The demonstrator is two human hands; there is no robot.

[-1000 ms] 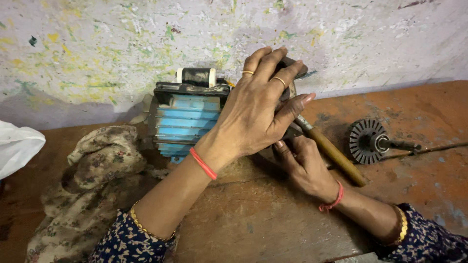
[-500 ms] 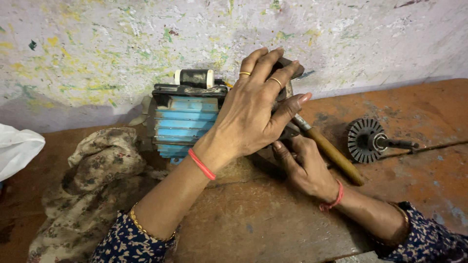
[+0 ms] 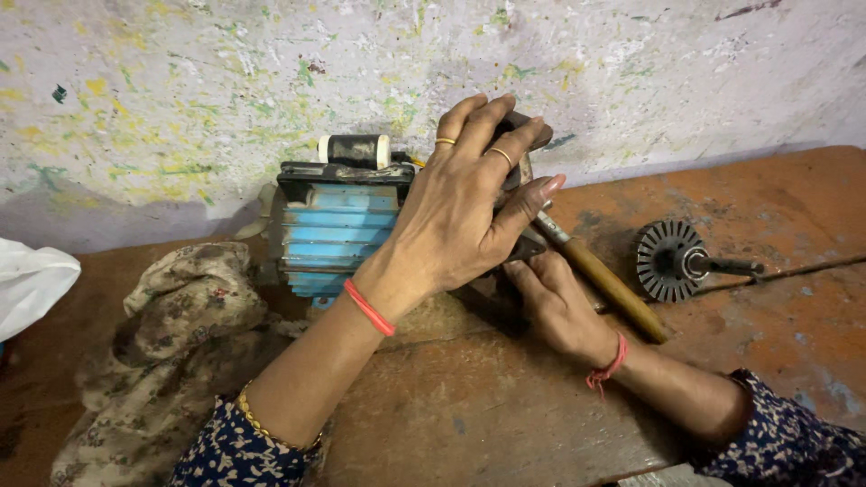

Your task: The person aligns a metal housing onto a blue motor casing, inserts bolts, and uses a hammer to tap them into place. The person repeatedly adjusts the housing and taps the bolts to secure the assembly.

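Observation:
A blue finned electric motor (image 3: 334, 234) with a black cylinder (image 3: 354, 149) on top stands on the worn wooden table (image 3: 505, 406) against the wall. My left hand (image 3: 465, 212) lies over the motor's dark right end, fingers curled around it. My right hand (image 3: 559, 302) sits just below, its fingertips tucked under my left palm against the lower end of the motor. What those fingertips hold is hidden. A tool with a wooden handle (image 3: 613, 289) lies slanted on the table beside my right hand.
A dark finned rotor on a shaft (image 3: 672, 260) lies at the right. A crumpled patterned cloth (image 3: 171, 343) is heaped left of the motor, with a white bag (image 3: 32, 280) at the far left edge. A paint-flecked wall (image 3: 180, 81) closes the back.

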